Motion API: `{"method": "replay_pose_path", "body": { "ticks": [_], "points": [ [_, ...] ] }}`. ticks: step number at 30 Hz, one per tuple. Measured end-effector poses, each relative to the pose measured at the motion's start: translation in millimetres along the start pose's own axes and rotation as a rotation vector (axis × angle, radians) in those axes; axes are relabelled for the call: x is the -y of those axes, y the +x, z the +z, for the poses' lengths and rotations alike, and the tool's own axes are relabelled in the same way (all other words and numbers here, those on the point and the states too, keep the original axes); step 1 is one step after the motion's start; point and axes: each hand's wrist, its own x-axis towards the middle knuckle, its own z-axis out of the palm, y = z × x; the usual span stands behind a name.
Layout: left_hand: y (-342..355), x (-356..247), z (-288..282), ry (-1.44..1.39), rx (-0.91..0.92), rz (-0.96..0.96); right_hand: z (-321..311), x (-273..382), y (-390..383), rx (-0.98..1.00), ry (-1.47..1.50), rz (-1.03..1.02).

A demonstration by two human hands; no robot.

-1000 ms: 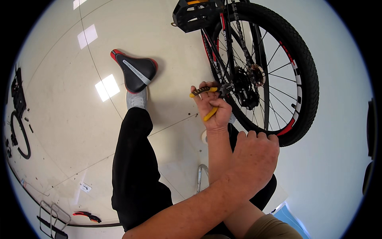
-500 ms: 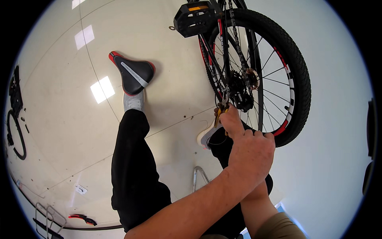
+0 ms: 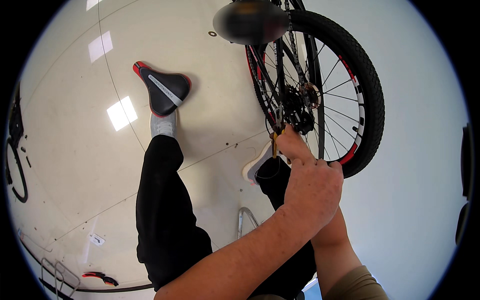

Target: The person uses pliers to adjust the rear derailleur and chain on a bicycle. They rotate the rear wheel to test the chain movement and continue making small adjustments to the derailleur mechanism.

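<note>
Toward nine o'clock, black parts (image 3: 16,125): strewn on the floor at the far edge from where I'm watching.
Saddle (image 3: 169,94): at ten o'clock, black and red, lying by the toe of the left shoe (image 3: 164,126).
Right shoe (image 3: 254,167): just below centre; it was mostly hidden behind a hand a second ago, and shows now.
Pliers (image 3: 275,142): near the middle, toward three o'clock, head pointing to twelve, yellow handles drawn close together. A second ago they were splayed wide. The nose sits beside the derailleur (image 3: 302,123); I can't tell what it bites.
Right hand (image 3: 292,143): wrapped round those handles, back of the hand showing, where a second ago it lay palm up with loose fingers.
Left hand (image 3: 316,187): at four o'clock, that arm crossing over the right forearm, knuckles up and fingers curled much as before; what they hold, I can't see.
Rear wheel (image 3: 372,95): at two o'clock, its lower edge just past the left knuckles.
</note>
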Motion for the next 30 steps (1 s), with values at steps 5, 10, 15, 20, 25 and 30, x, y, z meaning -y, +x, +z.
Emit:
{"method": "replay_pose_path", "body": {
  "ticks": [5,10,15,20,25,30],
  "points": [
    [-8.0,-4.1,-3.4,-0.018,0.001,0.039,7.7,-14.6,11.5,-0.041,0.225,0.101],
    [-14.8,6.6,-5.5,-0.014,-0.011,-0.001,-17.2,17.6,-27.0,0.225,0.648,0.215],
    [-9.9,4.2,-13.9,0.024,-0.019,0.007,-14.5,0.4,-110.4,0.004,1.023,-0.462],
    [-2.7,3.8,-16.7,0.009,-0.018,0.015,-19.6,-13.1,-103.2,-0.296,0.328,-0.675],
    [1.9,2.5,-22.8,0.07,-0.003,-0.006,-8.3,-11.0,-50.8,-0.128,0.228,-0.249],
    [5.8,3.3,-19.8,0.05,0.03,0.004,23.9,-23.4,-3.7,-0.023,0.524,0.078]
  ]
}}
